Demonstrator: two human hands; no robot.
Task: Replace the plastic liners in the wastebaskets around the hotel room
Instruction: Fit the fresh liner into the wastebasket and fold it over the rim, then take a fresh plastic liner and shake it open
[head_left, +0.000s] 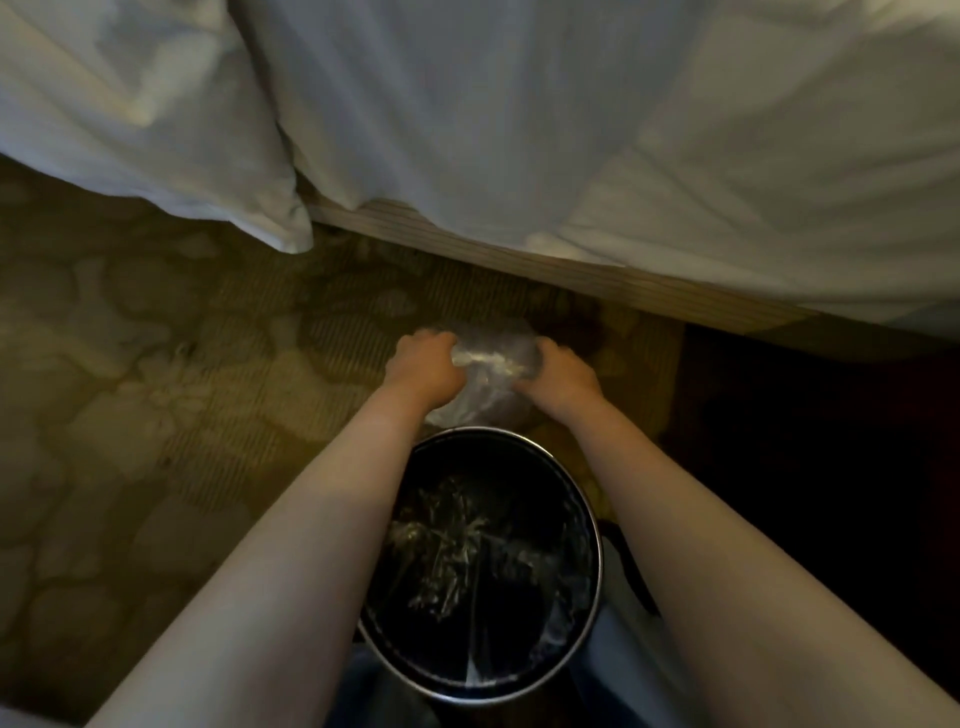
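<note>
Head view looks down on 1 round black wastebasket (480, 431) that stands on the patterned carpet (156, 415), close in front of the person and between the 2 forearms. Beyond the basket, on the side of the bed (519, 130), a clear plastic bag (488, 358) lies bunched on the carpet. The left hand (423, 364) grips its left end with curled fingers, and the right hand (563, 374) grips its right end in the same way, so both hands are closed around the same bag. A white pillow (130, 104) hangs down at the left.

Inside the basket I see a wrinkled plastic film (467, 545) that shines against the dark wall and bottom. The metal rim looks bare to me, so I judge that this film is not folded over the edge, but the picture is dim and I cannot tell for sure.

My reading is that the work on this basket is somewhere in the middle. 1 bag is out of the basket and in the hands, and 1 layer of plastic is inside. Which of them is the used liner and which is the fresh one, I cannot tell. What is probably left here: to finish with the bag in the hands, and to spread the liner over the rim. No other basket of the room is visible, so their state is unknown.
</note>
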